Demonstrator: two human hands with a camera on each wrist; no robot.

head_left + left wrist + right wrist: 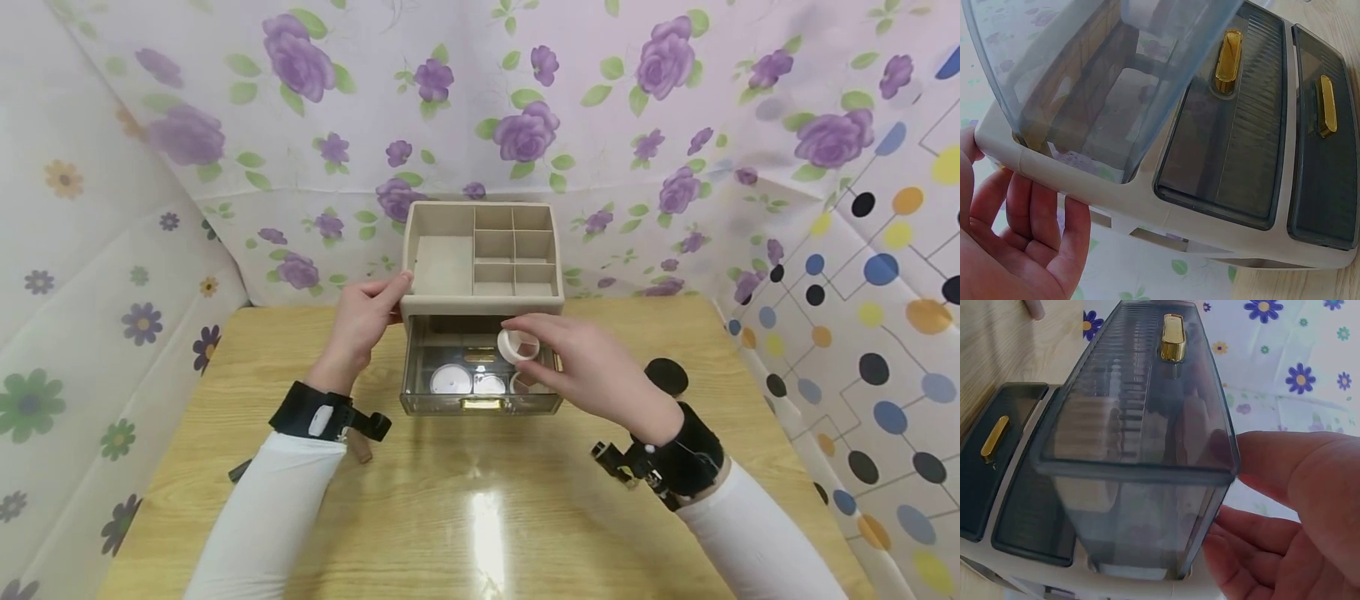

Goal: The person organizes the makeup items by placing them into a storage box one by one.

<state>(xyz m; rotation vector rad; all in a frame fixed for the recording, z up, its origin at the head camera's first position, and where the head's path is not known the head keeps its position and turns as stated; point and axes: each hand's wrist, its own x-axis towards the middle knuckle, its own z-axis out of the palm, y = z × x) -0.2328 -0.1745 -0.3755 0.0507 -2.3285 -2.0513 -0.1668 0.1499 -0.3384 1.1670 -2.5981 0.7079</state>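
Observation:
A beige desktop organizer [444, 265] with an open compartmented top stands at the back of the table. Its smoky transparent top drawer [442, 406] is pulled out, showing a gold handle [1229, 56]. My left hand [363, 321] grips the organizer's left side, thumb at the upper edge and fingers curled along the wall. Over the drawer's right part, my right hand [585, 362] pinches a small round white case [517, 345] with a sectioned, pinkish inside between thumb and fingers. Inside the drawer lie a white round case [452, 379], a shiny whitish item [489, 384] and another round piece [522, 384].
Two lower drawers [1222, 144] are closed. A black round object [666, 376] lies on the wooden table [420, 517] at right; a brown stick-like item [360, 447] and a dark piece [239, 471] lie near the left forearm. Flowered cloth [465, 100] hangs close behind.

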